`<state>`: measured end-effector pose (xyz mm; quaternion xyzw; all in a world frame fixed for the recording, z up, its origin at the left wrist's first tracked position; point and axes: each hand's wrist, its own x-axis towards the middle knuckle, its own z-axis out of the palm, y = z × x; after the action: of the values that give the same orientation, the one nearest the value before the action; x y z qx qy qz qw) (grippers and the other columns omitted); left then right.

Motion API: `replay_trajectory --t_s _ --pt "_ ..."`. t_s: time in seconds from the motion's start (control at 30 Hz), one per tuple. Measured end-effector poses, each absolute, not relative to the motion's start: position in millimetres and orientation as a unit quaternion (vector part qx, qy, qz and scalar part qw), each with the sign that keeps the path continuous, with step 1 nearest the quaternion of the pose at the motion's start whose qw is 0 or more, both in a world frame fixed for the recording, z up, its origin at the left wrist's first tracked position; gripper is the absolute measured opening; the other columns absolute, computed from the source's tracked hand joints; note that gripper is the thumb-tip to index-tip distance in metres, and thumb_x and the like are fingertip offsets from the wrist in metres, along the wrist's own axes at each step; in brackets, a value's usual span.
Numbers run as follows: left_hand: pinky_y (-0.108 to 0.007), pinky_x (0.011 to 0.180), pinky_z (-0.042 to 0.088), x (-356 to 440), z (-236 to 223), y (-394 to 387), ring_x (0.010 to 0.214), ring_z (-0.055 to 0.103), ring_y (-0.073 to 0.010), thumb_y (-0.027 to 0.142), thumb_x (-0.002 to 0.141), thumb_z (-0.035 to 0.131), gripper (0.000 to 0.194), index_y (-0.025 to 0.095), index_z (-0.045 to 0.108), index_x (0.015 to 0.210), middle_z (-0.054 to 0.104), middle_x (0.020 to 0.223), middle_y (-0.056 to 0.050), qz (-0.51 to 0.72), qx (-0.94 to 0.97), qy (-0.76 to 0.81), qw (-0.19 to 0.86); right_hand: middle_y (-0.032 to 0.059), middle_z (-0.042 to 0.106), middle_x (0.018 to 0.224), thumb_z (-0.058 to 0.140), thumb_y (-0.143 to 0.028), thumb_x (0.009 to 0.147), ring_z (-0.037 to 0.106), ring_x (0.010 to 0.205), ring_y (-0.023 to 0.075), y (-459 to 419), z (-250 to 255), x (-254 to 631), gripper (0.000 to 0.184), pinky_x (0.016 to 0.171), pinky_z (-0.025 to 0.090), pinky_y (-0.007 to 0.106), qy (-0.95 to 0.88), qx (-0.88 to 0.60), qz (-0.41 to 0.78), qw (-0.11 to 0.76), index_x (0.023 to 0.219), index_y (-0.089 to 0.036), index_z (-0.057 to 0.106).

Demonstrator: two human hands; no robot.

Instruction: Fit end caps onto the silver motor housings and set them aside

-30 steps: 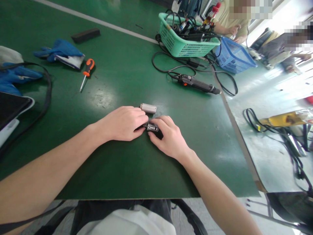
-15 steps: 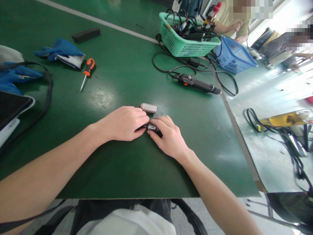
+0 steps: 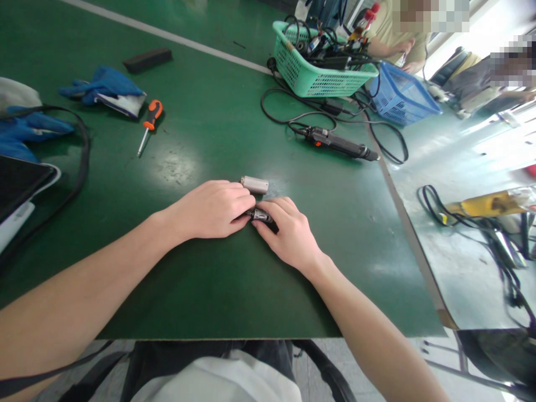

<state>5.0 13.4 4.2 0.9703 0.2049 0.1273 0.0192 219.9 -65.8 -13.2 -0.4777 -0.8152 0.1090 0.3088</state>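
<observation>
Head view: at the near side, the green tabletop (image 3: 209, 290) carries both forearms, and the two hands meet in the middle. The left hand (image 3: 226, 207) pinches the left end of a small metal part (image 3: 262, 215) between thumb and fingers. The right hand (image 3: 285, 226) curls around the other end and grasps it too. So the part is between the two hands, low over the tabletop; whether it touches the surface, I cannot tell, because the fingers cover much of it.

As I judge, the handling of this part is in progress and not finished, since neither hand has released it. Just beyond the left fingers lies a silver cylinder (image 3: 255, 185), on its side and separate from the part; nothing shows that these two are joined.

Farther away, a black electric screwdriver (image 3: 339, 144) rests on the right with its cable, and an orange-and-black screwdriver (image 3: 151, 117) lies on the left; no hand uses either of them now. Behind this second tool there is a blue glove (image 3: 106, 86), then a dark block (image 3: 147, 60).

At the far right, a green basket (image 3: 318, 86) holds cables and tools, beside a blue basket (image 3: 402, 97). Behind them, a co-worker (image 3: 404, 36) is busy with something too small to tell.
</observation>
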Motion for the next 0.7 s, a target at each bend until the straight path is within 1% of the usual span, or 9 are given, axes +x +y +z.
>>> replay_trajectory --t_s 0.23,0.43,0.6,0.7 --pt "-0.035 0.078 0.053 5.8 5.6 13.2 0.084 0.068 -0.0226 0.026 0.098 0.056 0.018 0.016 0.069 0.092 0.072 0.090 -0.007 0.127 0.969 0.209 0.022 0.0101 0.072 0.111 0.063 -0.022 0.100 0.063 0.103 0.0273 -65.6 -13.8 219.7 0.019 0.095 0.055 0.044 -0.815 -0.478 0.112 0.308 0.118 -0.020 0.067" --pt "-0.034 0.077 0.052 5.4 6.7 12.7 0.083 0.067 -0.0222 0.026 0.097 0.057 0.017 0.016 0.069 0.090 0.072 0.089 -0.007 0.127 0.969 0.212 0.020 0.0090 0.072 0.111 0.061 -0.024 0.100 0.063 0.103 0.0273 -66.1 -13.8 220.3 0.019 0.095 0.056 0.045 -0.812 -0.483 0.115 0.306 0.119 -0.023 0.067" --pt "-0.034 0.078 0.052 5.2 6.3 12.6 0.083 0.067 -0.0219 0.026 0.097 0.057 0.017 0.016 0.069 0.090 0.071 0.089 -0.007 0.128 0.969 0.211 0.022 0.0095 0.072 0.110 0.063 -0.023 0.100 0.063 0.102 0.0269 -65.7 -12.6 219.7 0.018 0.094 0.056 0.044 -0.814 -0.479 0.107 0.311 0.118 -0.021 0.067" --pt "-0.033 0.078 0.052 5.5 6.4 12.5 0.084 0.067 -0.0218 0.026 0.096 0.057 0.017 0.016 0.070 0.091 0.072 0.089 -0.007 0.130 0.968 0.213 0.021 0.0090 0.072 0.110 0.063 -0.023 0.100 0.063 0.102 0.0269 -65.7 -12.1 219.4 0.018 0.093 0.056 0.044 -0.814 -0.480 0.106 0.310 0.117 -0.021 0.067"
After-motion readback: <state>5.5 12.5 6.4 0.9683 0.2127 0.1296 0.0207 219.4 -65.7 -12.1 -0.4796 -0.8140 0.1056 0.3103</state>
